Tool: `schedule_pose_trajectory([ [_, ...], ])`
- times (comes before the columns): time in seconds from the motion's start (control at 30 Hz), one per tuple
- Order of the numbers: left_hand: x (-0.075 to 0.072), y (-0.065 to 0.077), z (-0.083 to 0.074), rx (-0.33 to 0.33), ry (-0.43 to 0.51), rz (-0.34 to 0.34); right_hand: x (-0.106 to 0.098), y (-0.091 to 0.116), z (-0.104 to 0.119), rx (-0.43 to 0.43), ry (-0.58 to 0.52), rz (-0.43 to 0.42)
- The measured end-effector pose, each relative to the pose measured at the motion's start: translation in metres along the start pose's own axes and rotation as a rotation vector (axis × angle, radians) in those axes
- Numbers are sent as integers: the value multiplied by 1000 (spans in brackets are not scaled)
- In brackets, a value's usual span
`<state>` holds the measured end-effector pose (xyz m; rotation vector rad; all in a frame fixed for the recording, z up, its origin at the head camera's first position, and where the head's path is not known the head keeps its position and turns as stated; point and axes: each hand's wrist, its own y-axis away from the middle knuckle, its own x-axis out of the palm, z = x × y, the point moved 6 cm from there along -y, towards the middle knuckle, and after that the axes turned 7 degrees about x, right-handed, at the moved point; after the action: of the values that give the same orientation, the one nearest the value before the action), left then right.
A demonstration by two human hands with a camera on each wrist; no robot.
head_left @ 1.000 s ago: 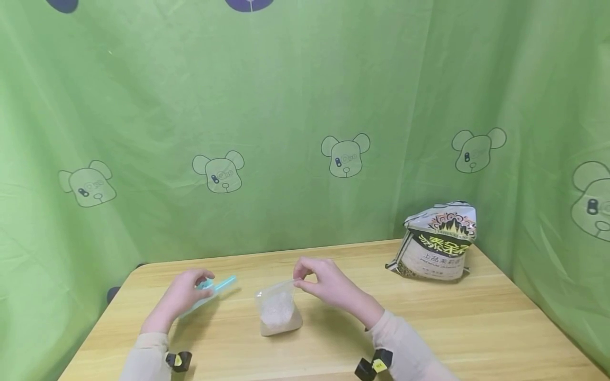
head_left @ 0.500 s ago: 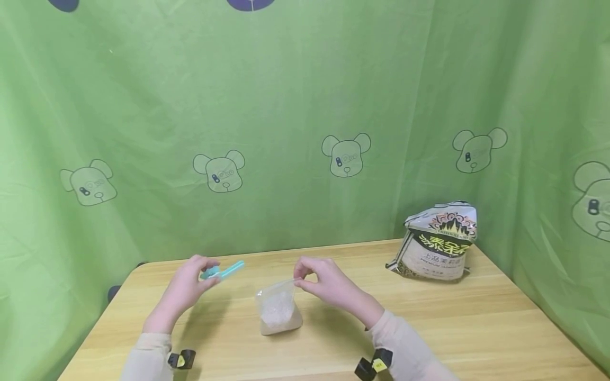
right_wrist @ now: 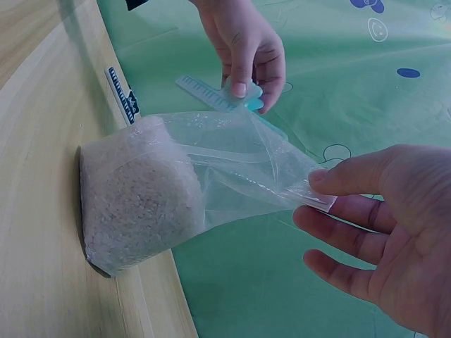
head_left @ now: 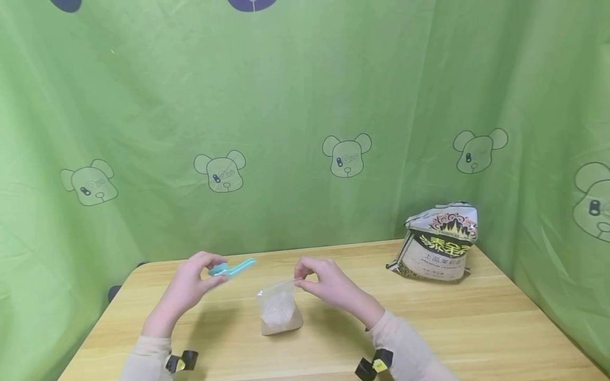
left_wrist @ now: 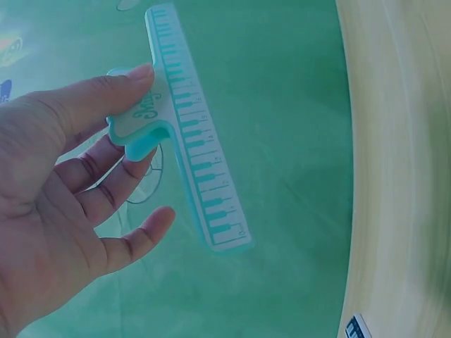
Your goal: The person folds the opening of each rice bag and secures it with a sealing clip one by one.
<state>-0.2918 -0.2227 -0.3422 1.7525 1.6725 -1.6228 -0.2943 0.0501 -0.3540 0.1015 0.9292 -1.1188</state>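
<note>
My left hand [head_left: 187, 280] pinches the grips of a teal and white clip with a piano-key print [left_wrist: 201, 148] between thumb and fingers. The clip is held above the table, its long bar pointing toward the bag side in the head view. My right hand [head_left: 331, 283] pinches the top corner of a clear plastic bag of rice [right_wrist: 141, 197]. That bag stands on the table between both hands, its upper part pulled up and flattened. In the right wrist view the teal clip [right_wrist: 211, 93] appears behind the bag's upper part; whether they touch cannot be told.
A large printed rice sack [head_left: 436, 246] stands at the back right of the wooden table [head_left: 476, 328]. A dark blue piano-key clip [right_wrist: 122, 96] lies on the table beyond the bag. Green curtains [head_left: 286, 106] enclose the back and sides.
My left hand has lifted the teal clip and carried it rightward, closer to the rice bag. My right hand and the bag have stayed in place.
</note>
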Motion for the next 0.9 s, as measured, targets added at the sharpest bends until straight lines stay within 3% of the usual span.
schedule_pose_trajectory([
  [0.3, -2, 0, -11, 45, 35, 22, 1, 0, -2, 6, 1, 0],
  [0.53, -2, 0, -13, 16, 66, 72, 1, -1, -3, 10, 5, 0],
  [0.9, 1, -1, -16, 6, 171, 96, 1, -1, -3, 7, 8, -6],
])
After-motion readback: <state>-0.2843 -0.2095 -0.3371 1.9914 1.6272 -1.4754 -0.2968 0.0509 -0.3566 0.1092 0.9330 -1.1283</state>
